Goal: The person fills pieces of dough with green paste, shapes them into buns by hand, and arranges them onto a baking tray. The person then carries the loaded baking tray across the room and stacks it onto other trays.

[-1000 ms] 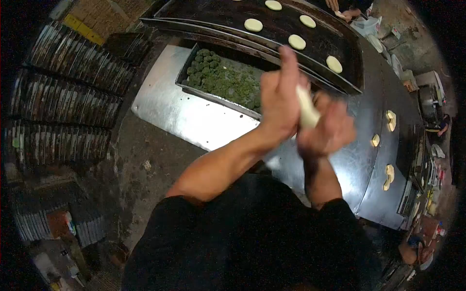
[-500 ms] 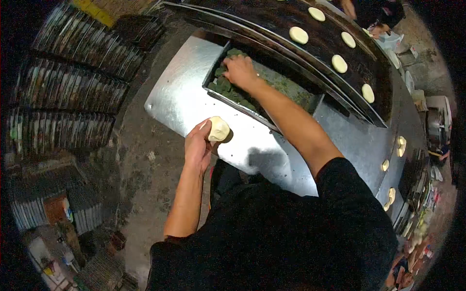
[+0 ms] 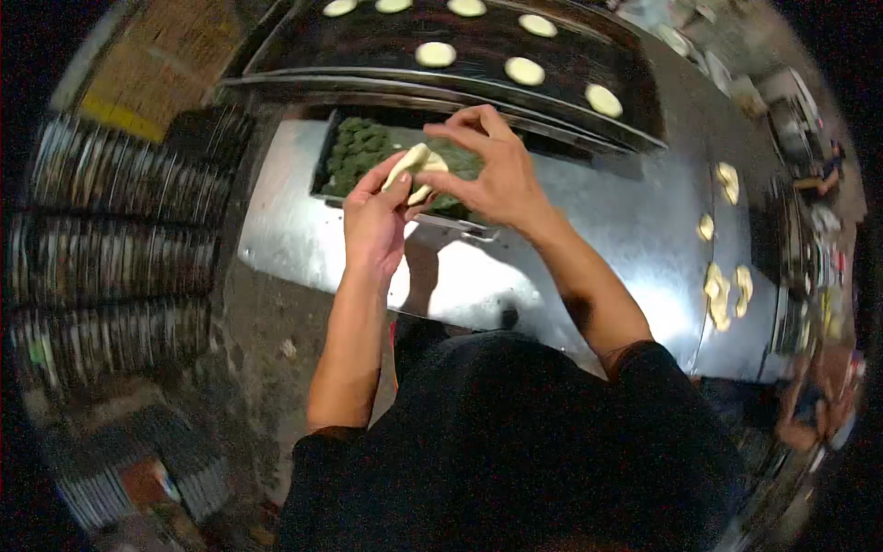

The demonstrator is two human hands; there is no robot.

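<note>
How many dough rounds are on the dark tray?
7 dough rounds on the dark tray: four in the far row, three in the near row. More may lie beyond the picture's top edge.

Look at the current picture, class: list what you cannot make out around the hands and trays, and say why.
All in the head view:
- Inside of the dough: hidden by its folds, the left hand and the right hand.
- Some green lumps: behind the hands and dough.
- Dark tray's far left part: cut off by the top edge.
- Clutter at far right: too small and blurred.
</note>
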